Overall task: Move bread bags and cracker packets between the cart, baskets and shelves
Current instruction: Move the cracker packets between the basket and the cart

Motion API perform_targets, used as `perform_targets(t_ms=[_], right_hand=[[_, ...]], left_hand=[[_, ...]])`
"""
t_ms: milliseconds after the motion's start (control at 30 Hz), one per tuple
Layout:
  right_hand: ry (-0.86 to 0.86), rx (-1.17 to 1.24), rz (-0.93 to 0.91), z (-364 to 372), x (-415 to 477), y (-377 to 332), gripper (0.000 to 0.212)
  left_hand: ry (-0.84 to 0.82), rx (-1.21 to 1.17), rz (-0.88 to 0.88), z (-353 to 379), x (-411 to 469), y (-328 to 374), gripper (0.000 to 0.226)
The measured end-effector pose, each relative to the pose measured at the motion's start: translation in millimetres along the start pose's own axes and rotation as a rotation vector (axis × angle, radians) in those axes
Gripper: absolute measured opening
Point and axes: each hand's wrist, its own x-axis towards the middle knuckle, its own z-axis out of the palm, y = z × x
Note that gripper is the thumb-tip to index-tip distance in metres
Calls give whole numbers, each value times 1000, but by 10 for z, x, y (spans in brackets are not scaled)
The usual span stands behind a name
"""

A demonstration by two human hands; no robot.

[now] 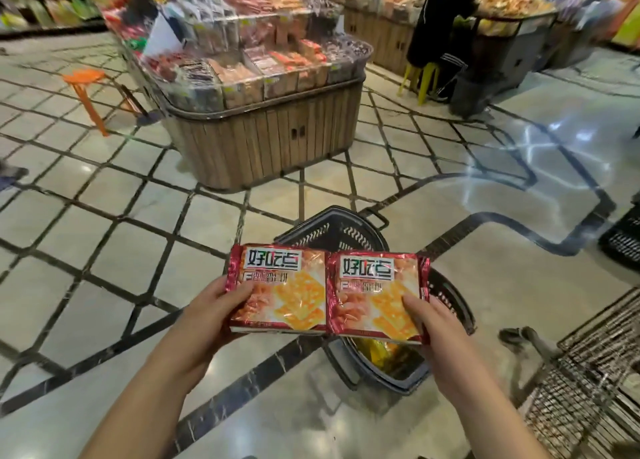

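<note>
Black basket (334, 231) mostly hidden behind the two cracker packets (325, 290), contents unclear. Wire cart (588, 382) cut off at lower right. Second basket (623, 242) cut by right edge. Goods on the display stand (263, 139), upper centre, blurred; small print on packets unreadable.

- Cracker packets (329, 290): glossy red foil/film, crinkled edges.
- Basket (332, 231): dark plastic, perforated.
- Floor (114, 236): polished stone, reflective.
- Display stand (266, 143): wood slats, matt.
- Cart (585, 386): metal wire mesh.

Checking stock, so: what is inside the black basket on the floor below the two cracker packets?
Only some yellow-gold wrapping shows at the near end of the black basket. The two cracker packets, held above it, hide most of its inside.
</note>
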Motion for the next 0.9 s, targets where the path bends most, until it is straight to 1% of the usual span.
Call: perform_targets(t_ms=[100, 200, 300, 400, 500, 600, 800, 900], right_hand=[[8, -30, 44, 567, 118, 98, 33], [37, -38, 58, 1007, 219, 151, 34], [48, -33, 69, 1324, 319, 108, 32], [58, -37, 82, 1496, 537, 25, 28], [79, -24, 86, 1604, 896, -67, 31], [116, 30, 83, 1677, 1350, -156, 30], [168, 89, 48, 1599, 2371, -469, 29], [209, 133, 27, 1528, 2770, -717, 34]], left_hand=[[-7, -9, -18, -581, 206, 61, 31], [-17, -10, -31, -1024, 424, 125, 32], [-42, 3, -37, -1294, 687, 223, 32], [-56, 9, -38, -1408, 1004, 353, 30], [-69, 25, -55, -1408, 1428, 488, 29], [-88, 51, -70, -1317, 1945, 681, 27], [-135, 145, -105, -842, 3105, 1279, 26], [-196, 239, -64, -634, 3653, 1540, 29]])
